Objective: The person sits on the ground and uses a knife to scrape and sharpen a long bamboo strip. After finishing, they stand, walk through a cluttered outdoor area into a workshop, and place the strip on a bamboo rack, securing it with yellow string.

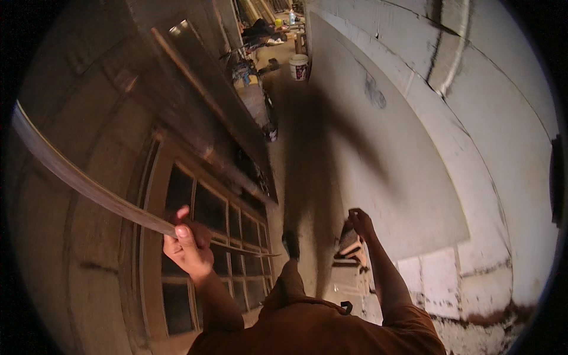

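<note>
My left hand (189, 251) is pinching a long, thin, smooth-looking strip (118, 205), which is running from the far left past a wooden frame (151, 266) gridded with dark rectangular panes. My right hand (361, 225) is curling its fingers near angular wood pieces (350, 255); I cannot tell whether it is gripping anything. Beside it, a smooth grey wall patch (408, 171) is meeting rougher blocks (438, 275).
</note>
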### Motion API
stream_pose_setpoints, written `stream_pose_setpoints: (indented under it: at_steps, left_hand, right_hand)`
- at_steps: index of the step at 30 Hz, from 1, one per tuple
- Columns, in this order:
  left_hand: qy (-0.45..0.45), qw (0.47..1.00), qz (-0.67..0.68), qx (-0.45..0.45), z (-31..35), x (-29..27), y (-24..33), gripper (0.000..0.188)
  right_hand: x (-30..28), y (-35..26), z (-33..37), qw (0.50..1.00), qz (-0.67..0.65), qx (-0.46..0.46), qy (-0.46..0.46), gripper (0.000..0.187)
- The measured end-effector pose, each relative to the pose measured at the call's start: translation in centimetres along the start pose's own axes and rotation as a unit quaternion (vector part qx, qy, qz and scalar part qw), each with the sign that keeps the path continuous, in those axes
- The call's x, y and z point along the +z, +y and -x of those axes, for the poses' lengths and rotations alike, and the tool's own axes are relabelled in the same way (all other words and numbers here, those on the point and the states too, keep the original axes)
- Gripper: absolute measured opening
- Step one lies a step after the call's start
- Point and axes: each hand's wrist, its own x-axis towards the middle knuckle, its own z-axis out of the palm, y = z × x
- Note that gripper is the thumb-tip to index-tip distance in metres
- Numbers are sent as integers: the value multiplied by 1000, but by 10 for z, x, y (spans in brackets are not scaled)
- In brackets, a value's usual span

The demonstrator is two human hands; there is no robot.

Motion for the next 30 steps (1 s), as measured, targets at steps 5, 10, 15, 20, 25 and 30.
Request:
stream_pose_setpoints:
  at_steps: [5,10,15,20,25,30]
  left_hand:
    - [-25,999,47,-1,-136,57,-161,37]
    - [-47,996,72,-18,-276,126,-274,36]
    - [-62,994,86,-37,-385,203,-407,37]
    - [-70,990,115,-37,-481,291,-543,36]
    - [-45,997,60,-18,-599,393,-645,36]
    - [-46,997,66,-5,-710,471,-739,36]
  right_hand:
    - [26,151,-106,981,82,174,-27,43]
    - [39,170,-88,888,-48,457,-13,40]
    - [51,141,-170,841,-114,528,39,38]
    - [57,139,-369,848,-117,517,18,38]
    - [16,130,-682,959,54,275,-50,39]
    - [-33,-45,-1062,987,113,78,81,40]
